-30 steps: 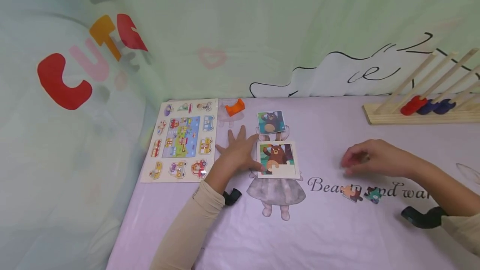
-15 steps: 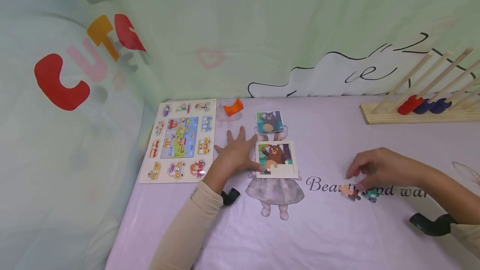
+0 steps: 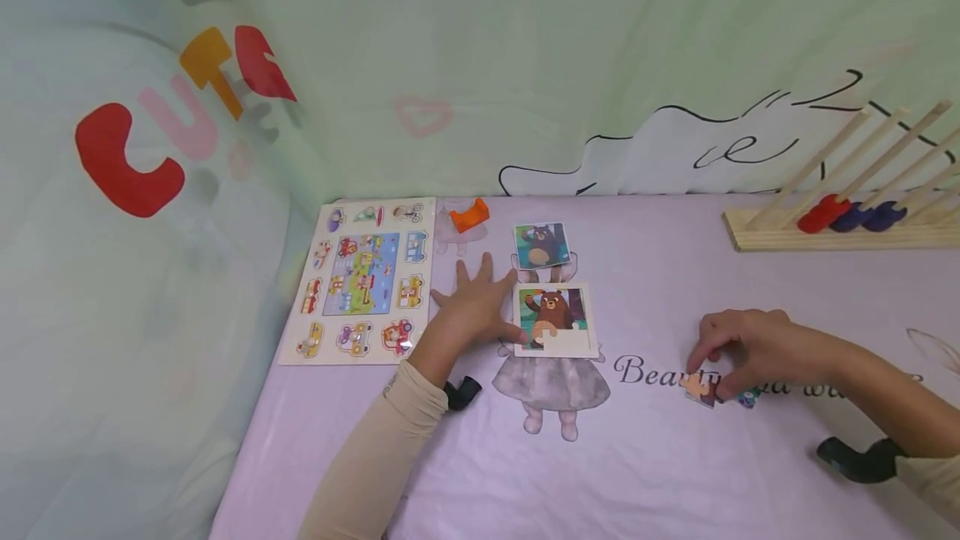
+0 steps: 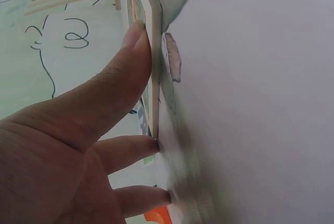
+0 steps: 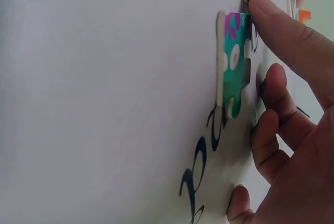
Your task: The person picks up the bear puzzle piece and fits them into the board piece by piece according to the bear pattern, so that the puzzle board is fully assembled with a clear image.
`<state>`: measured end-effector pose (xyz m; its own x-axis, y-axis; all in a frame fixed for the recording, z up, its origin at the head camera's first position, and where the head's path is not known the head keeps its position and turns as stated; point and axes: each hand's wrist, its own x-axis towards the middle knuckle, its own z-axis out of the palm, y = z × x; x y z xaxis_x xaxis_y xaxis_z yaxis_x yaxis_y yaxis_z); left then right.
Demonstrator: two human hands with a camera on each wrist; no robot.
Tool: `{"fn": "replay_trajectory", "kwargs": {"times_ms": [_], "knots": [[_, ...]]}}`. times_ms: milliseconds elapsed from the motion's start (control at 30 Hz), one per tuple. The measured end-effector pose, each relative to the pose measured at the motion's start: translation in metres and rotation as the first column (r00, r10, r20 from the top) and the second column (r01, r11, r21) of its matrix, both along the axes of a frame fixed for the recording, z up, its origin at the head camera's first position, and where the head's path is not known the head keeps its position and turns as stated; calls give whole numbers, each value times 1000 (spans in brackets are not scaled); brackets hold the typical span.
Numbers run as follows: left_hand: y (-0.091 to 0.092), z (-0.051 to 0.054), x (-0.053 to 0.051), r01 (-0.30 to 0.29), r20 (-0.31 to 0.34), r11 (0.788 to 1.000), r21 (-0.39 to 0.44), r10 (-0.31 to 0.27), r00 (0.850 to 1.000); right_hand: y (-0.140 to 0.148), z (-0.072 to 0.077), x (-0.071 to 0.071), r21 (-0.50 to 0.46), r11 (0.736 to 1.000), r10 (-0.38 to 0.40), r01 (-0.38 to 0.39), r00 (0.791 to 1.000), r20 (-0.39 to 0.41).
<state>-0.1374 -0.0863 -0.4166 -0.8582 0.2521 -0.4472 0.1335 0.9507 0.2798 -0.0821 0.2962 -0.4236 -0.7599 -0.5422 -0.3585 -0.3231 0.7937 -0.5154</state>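
A bear puzzle in a white frame [image 3: 570, 345] lies mid-table, its lower right part showing bare backing. My left hand [image 3: 472, 307] is spread beside it, thumb resting on the frame's left edge; in the left wrist view the thumb [image 4: 120, 72] lies over the frame's rim. Thumb and forefinger of my right hand [image 3: 765, 348] pinch a tan and brown puzzle piece [image 3: 699, 387] at its edges, low over the cloth. A teal puzzle piece [image 3: 747, 397] lies just right of it, partly behind the thumb; the right wrist view shows its flowers.
A bear picture card [image 3: 542, 246] lies behind the frame. A vehicle knob-puzzle board [image 3: 318, 257] is at left, with an orange block [image 3: 470, 215] near its corner. A wooden peg rack [image 3: 757, 232] with red and blue pieces stands back right.
My right hand has come down from above the loose pieces, and its thumb and forefinger now close about the tan and brown piece. The left hand stays put.
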Motion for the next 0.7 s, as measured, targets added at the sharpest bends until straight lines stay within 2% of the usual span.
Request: {"fn": "replay_trajectory", "kwargs": {"times_ms": [267, 700], "knots": [[1, -2, 0, 5, -2, 1000, -14, -5, 1000, -2, 1, 0, -2, 1000, 2, -2, 1000, 15], [1, 1, 0, 1, 3, 1000, -8, -1, 1000, -1, 1, -4, -4, 1000, 22, -22, 999, 34]]}}
